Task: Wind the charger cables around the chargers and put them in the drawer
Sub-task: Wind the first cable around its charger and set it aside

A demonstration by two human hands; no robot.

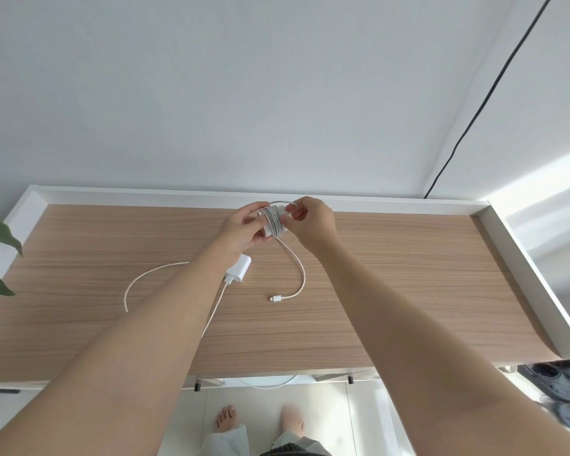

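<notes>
While the left hand (241,230) gripped the white block charger (266,222) above the wooden desk's (408,274) far edge, the right hand (306,218) pinched its braided white cable (298,271), mid-winding; the trailing tail likely needed wrapping next.

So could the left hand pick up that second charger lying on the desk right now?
Probably not yet. The left hand is busy gripping the half-wound charger while the right hand loops its cable. The second charger lies just below the left wrist, with nothing on it, so it is easy to reach once that hand is free.

A wooden desk (392,274) carries a white charger (238,268) and cables (145,278).
</notes>
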